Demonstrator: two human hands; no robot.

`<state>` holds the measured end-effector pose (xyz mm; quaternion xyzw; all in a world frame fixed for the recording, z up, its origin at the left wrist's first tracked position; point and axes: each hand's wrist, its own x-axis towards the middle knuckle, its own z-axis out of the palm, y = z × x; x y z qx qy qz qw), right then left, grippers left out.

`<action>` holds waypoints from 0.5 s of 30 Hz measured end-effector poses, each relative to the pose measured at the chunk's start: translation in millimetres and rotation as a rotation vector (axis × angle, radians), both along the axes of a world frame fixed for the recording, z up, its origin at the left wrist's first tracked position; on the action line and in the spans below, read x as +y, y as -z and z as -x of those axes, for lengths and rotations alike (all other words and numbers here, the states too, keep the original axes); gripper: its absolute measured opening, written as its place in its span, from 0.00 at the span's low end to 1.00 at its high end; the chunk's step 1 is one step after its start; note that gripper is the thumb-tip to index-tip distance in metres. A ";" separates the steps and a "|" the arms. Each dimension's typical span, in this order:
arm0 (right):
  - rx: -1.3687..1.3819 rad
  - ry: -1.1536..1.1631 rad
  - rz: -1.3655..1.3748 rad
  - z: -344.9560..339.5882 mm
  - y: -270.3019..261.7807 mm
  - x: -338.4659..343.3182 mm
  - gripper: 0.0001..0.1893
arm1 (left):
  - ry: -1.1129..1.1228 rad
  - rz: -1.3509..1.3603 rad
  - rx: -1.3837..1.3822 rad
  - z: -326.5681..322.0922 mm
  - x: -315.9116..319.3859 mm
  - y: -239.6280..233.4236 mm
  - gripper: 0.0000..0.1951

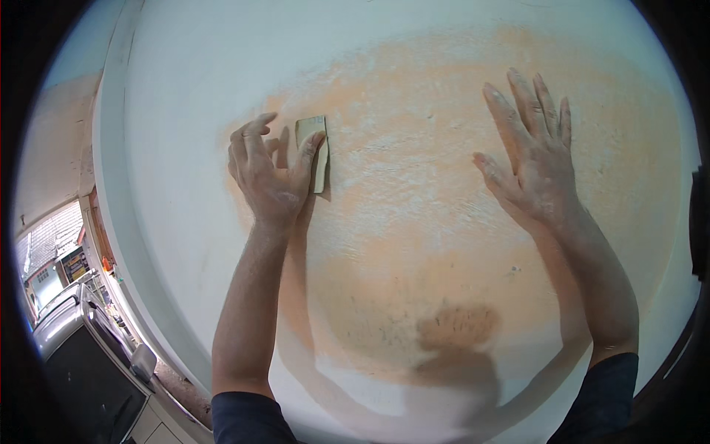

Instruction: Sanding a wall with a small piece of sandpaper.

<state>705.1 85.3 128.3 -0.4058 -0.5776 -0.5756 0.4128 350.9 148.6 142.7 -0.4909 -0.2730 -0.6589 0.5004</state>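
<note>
My left hand is raised at the wall, its thumb lying over a folded piece of sandpaper whose back bears writing. The other fingers are bent and spread to the left, off the sheet. Pale dust coats both hands. My right hand rests against the wall with fingers apart and holds nothing. Between the hands the painted wall shows a large worn patch, orange with whitish streaks and ridges, with dark marks lower down. Pale blue-white paint surrounds the patch. Shadows of my head and arms fall across it.
The wall ends at a vertical corner edge on the left. Beyond it, at the lower left, stands a vehicle with a side mirror. A tiled roof shows farther back.
</note>
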 end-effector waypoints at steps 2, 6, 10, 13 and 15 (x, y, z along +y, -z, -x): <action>0.019 0.009 0.013 10.1 -0.7 -0.8 0.41 | 0.083 0.040 -0.127 2.8 4.6 -1.6 0.11; 0.004 0.006 0.075 19.5 -6.1 -0.9 0.40 | 0.126 0.085 0.147 -4.3 -10.1 -12.2 0.11; -0.083 0.023 0.054 66.9 -11.7 -15.1 0.38 | 0.452 0.296 0.216 -1.6 -19.7 -18.1 0.08; -0.121 -0.063 0.011 109.9 -12.0 -13.0 0.37 | 0.452 0.211 0.108 22.7 -19.5 -20.9 0.05; -0.164 -0.103 0.032 146.1 -14.8 -1.1 0.37 | 0.541 0.228 0.139 56.5 -13.7 -25.1 0.06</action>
